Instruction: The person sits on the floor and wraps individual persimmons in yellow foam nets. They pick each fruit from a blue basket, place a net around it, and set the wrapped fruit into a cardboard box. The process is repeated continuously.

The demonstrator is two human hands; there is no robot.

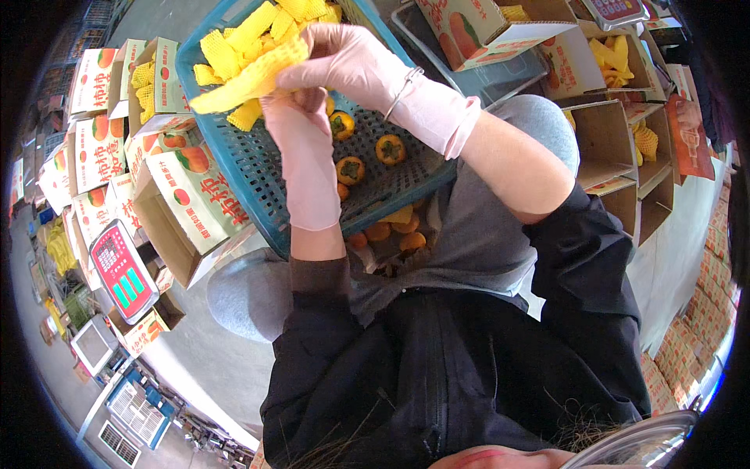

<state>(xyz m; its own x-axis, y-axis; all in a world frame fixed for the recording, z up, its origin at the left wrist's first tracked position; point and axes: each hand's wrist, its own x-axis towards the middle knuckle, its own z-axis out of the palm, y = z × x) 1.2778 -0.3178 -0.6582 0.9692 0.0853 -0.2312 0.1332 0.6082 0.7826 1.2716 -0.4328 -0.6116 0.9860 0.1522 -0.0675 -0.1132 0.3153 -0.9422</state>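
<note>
My right hand (pixel 357 67), in a thin pale pink glove with a metal bangle at the wrist, pinches a long yellow foam net sleeve (pixel 252 79). Just below it, my gloved left hand (pixel 302 140) has its fingers curled against the sleeve's lower edge. What those fingers hold, if anything, is hidden. Both hands are over a blue plastic basket (pixel 381 214) tilted across my lap. More yellow foam nets (pixel 252 35) are heaped at its far end. Several orange persimmons, one of them a persimmon (pixel 390 150) with a dark green calyx, lie on its perforated floor.
Persimmon-printed cartons (pixel 193 205) crowd the left, beside a red digital scale (pixel 123 272). Open cartons (pixel 603 140), some holding yellow nets, stand at the right. A clear plastic tray (pixel 504 76) lies behind my right knee. More orange fruit (pixel 410 228) shows beneath the basket.
</note>
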